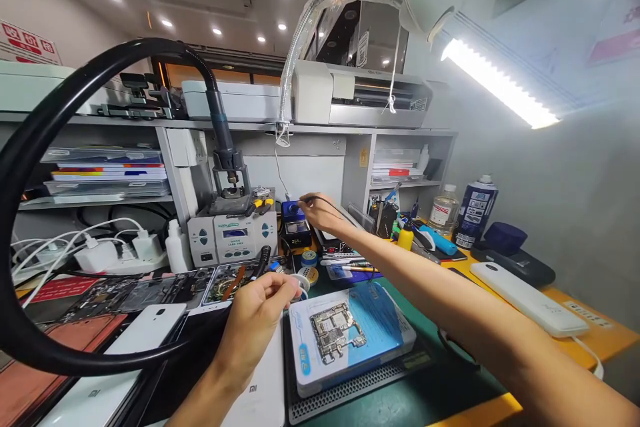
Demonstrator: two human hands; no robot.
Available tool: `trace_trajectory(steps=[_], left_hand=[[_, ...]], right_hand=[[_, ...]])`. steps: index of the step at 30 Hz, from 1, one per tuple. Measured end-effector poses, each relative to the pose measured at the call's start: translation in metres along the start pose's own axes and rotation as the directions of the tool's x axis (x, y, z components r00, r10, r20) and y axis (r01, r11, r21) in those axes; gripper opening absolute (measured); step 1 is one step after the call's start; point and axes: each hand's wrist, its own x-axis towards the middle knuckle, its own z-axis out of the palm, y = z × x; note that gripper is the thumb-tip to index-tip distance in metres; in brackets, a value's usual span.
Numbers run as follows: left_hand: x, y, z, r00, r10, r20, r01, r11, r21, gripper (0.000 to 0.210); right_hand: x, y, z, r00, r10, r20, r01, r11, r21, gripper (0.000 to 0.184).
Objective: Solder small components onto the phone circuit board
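Note:
My right hand reaches far back over the bench and pinches a thin black-cabled tool handle next to the small blue soldering station. Nearer to me, my left hand has its fingers closed on a small spool of solder wire. Just right of that hand a bare phone circuit board lies on a blue and white holder plate, which rests on a black ribbed mat.
A grey hot-air rework station with a thick black hose looping left. Opened phones and white phone backs at left. Bottles, a spray can, a white power bank at right. A lamp overhead.

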Motion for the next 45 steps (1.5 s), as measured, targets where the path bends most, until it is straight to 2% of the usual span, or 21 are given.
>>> trace_trajectory(steps=[5,10,14,19,23,27,31,33,37,41,45], left_hand=[[-0.003,0.003,0.0,1.0,-0.008,0.012,0.008,1.0,-0.016,0.034],[-0.004,0.005,0.0,1.0,-0.009,0.006,0.009,1.0,-0.021,0.032],[-0.002,0.006,-0.002,1.0,-0.01,-0.029,0.01,1.0,0.0,0.034],[-0.002,0.002,-0.005,0.998,-0.033,-0.052,0.035,0.998,0.044,0.036],[0.0,0.001,-0.005,0.998,-0.05,-0.033,0.052,0.996,0.077,0.034],[0.004,0.008,-0.003,0.998,-0.066,0.012,0.064,0.991,0.12,0.031],[0.007,0.014,0.001,0.996,-0.057,0.064,0.046,0.987,0.157,0.028],[0.008,0.013,0.004,0.995,-0.053,0.082,0.04,0.987,0.157,0.03],[0.006,0.004,0.009,0.993,-0.062,0.099,0.044,0.983,0.178,0.033],[0.004,-0.001,0.007,0.997,0.0,0.072,-0.019,0.963,0.271,0.028],[0.001,-0.005,0.004,0.999,0.007,0.054,-0.022,0.96,0.28,0.027]], right_hand=[[-0.028,0.006,-0.036,0.994,0.079,-0.081,-0.061,0.976,0.207,0.031],[-0.075,0.022,-0.082,0.968,0.205,-0.145,-0.109,0.861,0.496,0.034],[-0.102,0.035,-0.098,0.961,0.277,0.004,-0.211,0.721,0.66,0.025],[-0.123,0.039,-0.108,0.962,0.261,0.086,-0.224,0.567,0.793,0.024],[-0.137,0.042,-0.106,0.946,0.239,0.217,-0.311,0.494,0.812,0.017],[-0.146,0.051,-0.093,0.939,0.222,0.263,-0.334,0.407,0.85,0.028],[-0.152,0.06,-0.081,0.932,0.222,0.285,-0.352,0.379,0.856,0.028],[-0.155,0.062,-0.078,0.94,0.216,0.265,-0.331,0.384,0.862,0.024],[-0.162,0.063,-0.073,0.921,0.2,0.335,-0.39,0.447,0.805,0.026],[-0.17,0.063,-0.065,0.904,0.3,0.306,-0.415,0.437,0.798,0.028],[-0.175,0.065,-0.059,0.891,0.338,0.303,-0.445,0.516,0.732,0.027]])
